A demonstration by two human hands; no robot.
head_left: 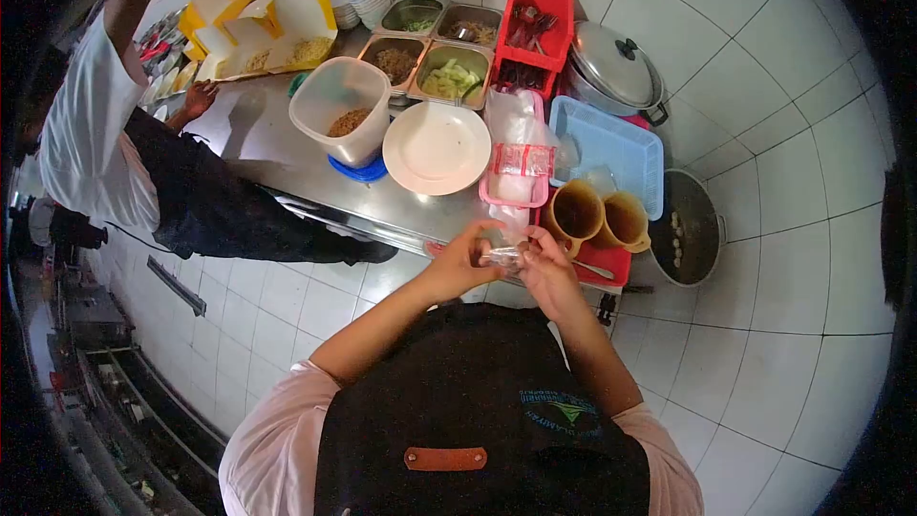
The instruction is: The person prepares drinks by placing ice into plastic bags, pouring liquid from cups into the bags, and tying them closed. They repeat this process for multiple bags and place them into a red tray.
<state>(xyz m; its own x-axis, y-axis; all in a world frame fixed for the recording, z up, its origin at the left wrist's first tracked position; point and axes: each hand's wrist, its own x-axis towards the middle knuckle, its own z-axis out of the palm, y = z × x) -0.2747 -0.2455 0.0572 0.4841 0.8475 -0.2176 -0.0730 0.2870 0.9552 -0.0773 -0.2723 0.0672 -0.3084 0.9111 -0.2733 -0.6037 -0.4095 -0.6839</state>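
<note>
In front of my apron, at the counter's near edge, both hands meet around a small clear plastic packet or cup [503,256]. My left hand [460,266] grips it from the left, fingers curled round it. From the other side my right hand [551,279] pinches it with bent fingers. Just beyond them lies a pink basket [516,193] with clear plastic bags [516,124] and a red-and-white packet [523,160]. Two tan mugs with dark insides, one mug [565,220] and another mug [626,223], stand close to my right hand on a red tray [611,265].
Left of the basket are a white plate [437,148] and a plastic tub [334,100] of brown food. Metal food pans [451,76] stand behind. A blue tray [611,143], a lidded pot [611,62] and a deep pot [688,229] are right. Another person [100,134] works at left by yellow boxes [296,33].
</note>
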